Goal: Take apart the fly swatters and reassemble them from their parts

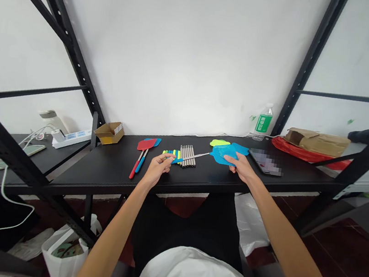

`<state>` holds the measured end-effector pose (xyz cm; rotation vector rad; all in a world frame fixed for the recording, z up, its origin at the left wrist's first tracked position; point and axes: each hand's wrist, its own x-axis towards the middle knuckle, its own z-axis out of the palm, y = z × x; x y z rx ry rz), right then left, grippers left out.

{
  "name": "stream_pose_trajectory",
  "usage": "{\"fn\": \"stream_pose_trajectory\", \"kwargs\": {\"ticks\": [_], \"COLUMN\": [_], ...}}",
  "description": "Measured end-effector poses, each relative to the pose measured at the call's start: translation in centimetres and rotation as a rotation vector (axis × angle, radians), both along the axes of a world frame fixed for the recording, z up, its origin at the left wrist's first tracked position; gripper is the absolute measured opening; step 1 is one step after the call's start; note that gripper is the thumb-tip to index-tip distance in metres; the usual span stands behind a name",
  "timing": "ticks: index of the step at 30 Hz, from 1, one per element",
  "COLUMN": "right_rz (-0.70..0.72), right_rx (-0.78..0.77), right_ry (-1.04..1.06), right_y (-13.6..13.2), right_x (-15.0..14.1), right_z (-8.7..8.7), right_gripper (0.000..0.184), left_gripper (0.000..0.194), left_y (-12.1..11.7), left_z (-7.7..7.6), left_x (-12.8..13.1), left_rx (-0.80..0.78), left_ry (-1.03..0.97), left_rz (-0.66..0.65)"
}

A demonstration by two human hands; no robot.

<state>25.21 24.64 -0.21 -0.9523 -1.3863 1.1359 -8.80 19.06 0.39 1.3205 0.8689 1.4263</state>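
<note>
A blue fly swatter (222, 154) is stretched between my two hands above the table. My left hand (156, 169) is closed around its blue handle end, and my right hand (242, 167) grips the mesh head between thumb and fingers. A thin metal rod joins the two ends. Under it lie a row of bare metal rods (188, 150) and several yellow, green and blue handles (179, 154), partly hidden by my left hand. Behind my right hand rest a yellow-green swatter head (220, 142) and another blue head (240, 149).
Left of my hands lie a red fly swatter (146, 144) and a blue one (140, 164), overlapping. A small cardboard box (109, 133) sits further left on the black table (96, 171). On the right are a phone (264, 162), a water bottle (263, 123) and brown packaging (319, 141).
</note>
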Motion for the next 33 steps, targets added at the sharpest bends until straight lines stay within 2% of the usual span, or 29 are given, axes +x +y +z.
{"fn": "stream_pose_trajectory", "kwargs": {"ticks": [33], "right_rz": [0.024], "right_rx": [0.003], "right_ry": [0.021], "right_y": [-0.15], "right_x": [-0.16], "right_z": [0.17], "right_gripper": [0.043], "left_gripper": [0.034], "left_y": [-0.19], "left_z": [0.19], "left_x": [0.09], "left_rx": [-0.018], "left_ry": [0.010], "left_rz": [0.015]}}
